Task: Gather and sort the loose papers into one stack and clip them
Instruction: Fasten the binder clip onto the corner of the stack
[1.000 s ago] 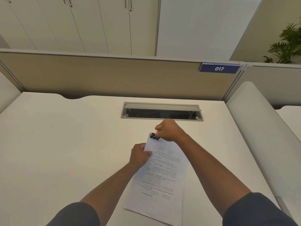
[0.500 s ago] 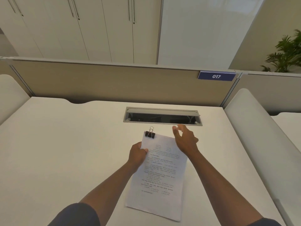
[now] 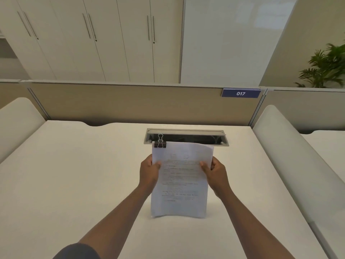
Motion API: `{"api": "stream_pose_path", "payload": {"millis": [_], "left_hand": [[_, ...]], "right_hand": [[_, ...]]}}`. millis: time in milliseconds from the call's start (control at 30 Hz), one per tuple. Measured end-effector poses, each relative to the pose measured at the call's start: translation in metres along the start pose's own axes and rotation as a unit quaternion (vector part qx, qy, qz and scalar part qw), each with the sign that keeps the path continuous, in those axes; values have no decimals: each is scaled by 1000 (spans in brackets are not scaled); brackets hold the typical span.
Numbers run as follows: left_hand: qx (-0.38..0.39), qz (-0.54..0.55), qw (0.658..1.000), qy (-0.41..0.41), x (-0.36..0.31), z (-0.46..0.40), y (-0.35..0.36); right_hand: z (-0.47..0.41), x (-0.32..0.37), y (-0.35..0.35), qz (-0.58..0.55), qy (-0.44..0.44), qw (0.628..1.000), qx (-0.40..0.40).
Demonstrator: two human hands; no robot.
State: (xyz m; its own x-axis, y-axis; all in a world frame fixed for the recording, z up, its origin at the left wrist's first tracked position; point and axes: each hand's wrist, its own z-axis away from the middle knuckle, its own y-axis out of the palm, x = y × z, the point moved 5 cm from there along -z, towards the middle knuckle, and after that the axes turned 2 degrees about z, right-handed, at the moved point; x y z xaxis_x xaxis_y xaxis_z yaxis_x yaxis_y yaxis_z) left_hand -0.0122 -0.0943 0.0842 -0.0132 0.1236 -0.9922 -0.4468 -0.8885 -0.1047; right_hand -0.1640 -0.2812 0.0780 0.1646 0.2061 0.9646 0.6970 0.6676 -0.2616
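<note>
Left hand (image 3: 149,171) and right hand (image 3: 216,173) pinch the clipped paper stack (image 3: 180,182) by its side edges.

Paper stack (image 3: 182,182): thin white printed sheets, matt, slightly curled at the top right corner. Binder clip (image 3: 160,144): dark body, finish unclear at this size, with shiny wire metal handles. Tabletop (image 3: 74,174): smooth off-white laminate look, matt, no visible grain. Cable tray (image 3: 186,132): brushed grey metal frame and lid, dull sheen. Partition (image 3: 130,103): beige cloth-like panel, matt, with grey metal trim on top. Number plate (image 3: 240,93): blue, smooth, looks plastic. Cabinets (image 3: 112,38): smooth cream fronts, satin, slim metal handles. Sleeve (image 3: 80,252): dark cloth, matt.
</note>
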Motion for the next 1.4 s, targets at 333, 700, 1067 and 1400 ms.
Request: {"api": "stream_pose_path", "payload": {"millis": [333,700,1067,1400], "left_hand": [[-31,31,994,105,-3,30,-3],[-55,-9,996,74,31,40,-10],[-8,-70,997,-10,68,34,-9],[14,-94,989,-113,79,20,-12]], "right_hand": [[26,10,4,6,-44,997,-65],[46,-29,14,52,16,998,-14],[53,-37,21,112,51,992,28],[45,-28,17,124,82,989,22]]}}
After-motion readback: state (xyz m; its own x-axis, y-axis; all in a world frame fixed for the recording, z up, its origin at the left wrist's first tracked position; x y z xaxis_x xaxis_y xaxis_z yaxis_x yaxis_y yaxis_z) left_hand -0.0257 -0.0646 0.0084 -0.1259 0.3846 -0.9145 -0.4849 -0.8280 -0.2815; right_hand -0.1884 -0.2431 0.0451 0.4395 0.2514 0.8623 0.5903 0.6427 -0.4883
